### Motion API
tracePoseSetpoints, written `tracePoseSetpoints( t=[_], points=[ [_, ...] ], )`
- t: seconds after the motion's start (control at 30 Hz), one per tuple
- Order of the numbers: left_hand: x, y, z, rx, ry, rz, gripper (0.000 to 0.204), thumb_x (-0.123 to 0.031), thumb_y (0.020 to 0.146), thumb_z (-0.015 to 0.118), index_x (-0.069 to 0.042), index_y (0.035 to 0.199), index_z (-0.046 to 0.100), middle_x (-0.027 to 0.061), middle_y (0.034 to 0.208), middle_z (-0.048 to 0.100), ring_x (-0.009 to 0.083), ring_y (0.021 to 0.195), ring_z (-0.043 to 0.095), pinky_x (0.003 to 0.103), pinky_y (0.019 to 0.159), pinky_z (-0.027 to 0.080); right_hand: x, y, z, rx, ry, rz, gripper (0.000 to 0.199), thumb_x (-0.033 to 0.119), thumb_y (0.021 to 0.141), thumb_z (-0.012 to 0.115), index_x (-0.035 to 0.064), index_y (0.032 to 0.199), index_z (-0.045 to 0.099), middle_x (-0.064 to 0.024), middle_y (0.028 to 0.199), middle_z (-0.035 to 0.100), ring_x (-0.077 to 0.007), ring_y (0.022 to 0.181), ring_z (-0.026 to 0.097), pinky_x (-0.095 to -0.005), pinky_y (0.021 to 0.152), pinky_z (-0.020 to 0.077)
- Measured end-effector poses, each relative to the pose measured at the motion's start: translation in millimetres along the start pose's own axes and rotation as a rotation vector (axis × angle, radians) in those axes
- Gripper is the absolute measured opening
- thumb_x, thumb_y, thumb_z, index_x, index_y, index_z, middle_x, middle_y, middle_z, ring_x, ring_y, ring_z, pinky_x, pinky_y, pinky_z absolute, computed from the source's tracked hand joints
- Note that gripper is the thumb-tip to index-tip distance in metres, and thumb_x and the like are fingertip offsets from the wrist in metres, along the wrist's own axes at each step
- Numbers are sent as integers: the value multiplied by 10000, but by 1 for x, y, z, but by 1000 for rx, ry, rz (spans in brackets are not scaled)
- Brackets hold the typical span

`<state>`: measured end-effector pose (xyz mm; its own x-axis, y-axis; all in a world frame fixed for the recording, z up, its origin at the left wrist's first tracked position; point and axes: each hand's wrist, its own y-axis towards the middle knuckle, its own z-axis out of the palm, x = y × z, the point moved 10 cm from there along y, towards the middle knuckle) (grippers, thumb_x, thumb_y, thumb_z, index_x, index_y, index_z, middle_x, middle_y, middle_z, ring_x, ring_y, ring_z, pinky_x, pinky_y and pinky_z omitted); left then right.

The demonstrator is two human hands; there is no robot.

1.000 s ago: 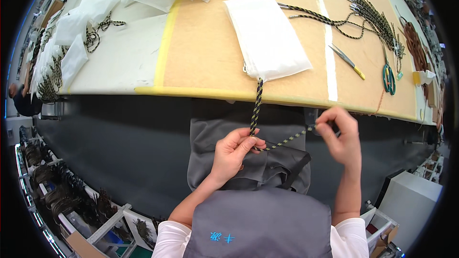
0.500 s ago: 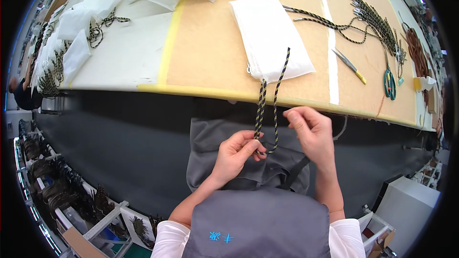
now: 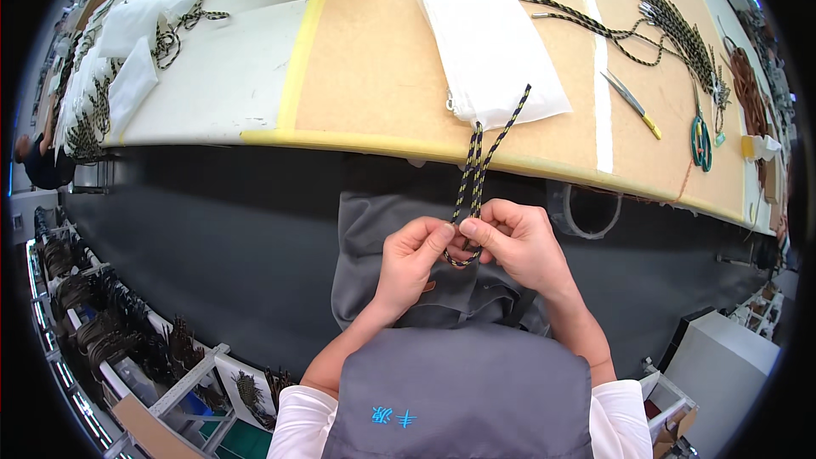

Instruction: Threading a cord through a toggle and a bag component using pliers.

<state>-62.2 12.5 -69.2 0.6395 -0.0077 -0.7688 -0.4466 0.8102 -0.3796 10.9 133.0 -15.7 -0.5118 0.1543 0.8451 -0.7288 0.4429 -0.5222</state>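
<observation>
Two hands, the left hand (image 3: 410, 259) and the right hand (image 3: 523, 242), are pinching one black-and-yellow cord (image 3: 476, 195) in the head view, just beyond the table's near edge. The left thumb and fingertips are closing together on the cord; the right thumb and forefinger are clamping it just beside them, with the other fingertips partly hidden. Below the fingers the cord is bending into a small loop, while its free end is pointing up and away, showing against the bag's lower right part.

The white bag (image 3: 493, 51) is lying on the table (image 3: 365, 68), and the cord is running from its near end down to the hands. A metal clasp (image 3: 450, 102) is hanging at its left edge. To the right, tweezers (image 3: 631, 104) and green-handled scissors (image 3: 700, 143) are lying near a bunch of metal-tipped cords (image 3: 680, 30). More white bags (image 3: 132, 76) are lying at the left. Farther left, a co-worker (image 3: 47, 166) is showing near the rim.
</observation>
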Motion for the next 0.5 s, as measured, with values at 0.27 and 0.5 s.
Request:
tracePoseSetpoints(
  t=[0.27, 0.5],
  points=[
    [-2, -18, 18, 39, 48, -87, 211, -127, 1041, 576, 41, 1153, 639, 101, 1029, 714, 159, 935, 690, 304, 818, 584, 2, -4, 6, -22, 73, -29, 229, 164, 969, 697, -49, 892, 663, -90, 767, 724, -120, 645, 709, -244, 555, 540],
    [7, -23, 14, 95, 103, -147, 241, -132, 1055, 549, 42, 1205, 624, 107, 1055, 706, 163, 972, 687, 308, 846, 581, 12, -11, 6, -27, -89, -85, 244, 169, 970, 695, -43, 860, 644, -89, 775, 730, -142, 690, 734, -245, 557, 538]
  ],
)
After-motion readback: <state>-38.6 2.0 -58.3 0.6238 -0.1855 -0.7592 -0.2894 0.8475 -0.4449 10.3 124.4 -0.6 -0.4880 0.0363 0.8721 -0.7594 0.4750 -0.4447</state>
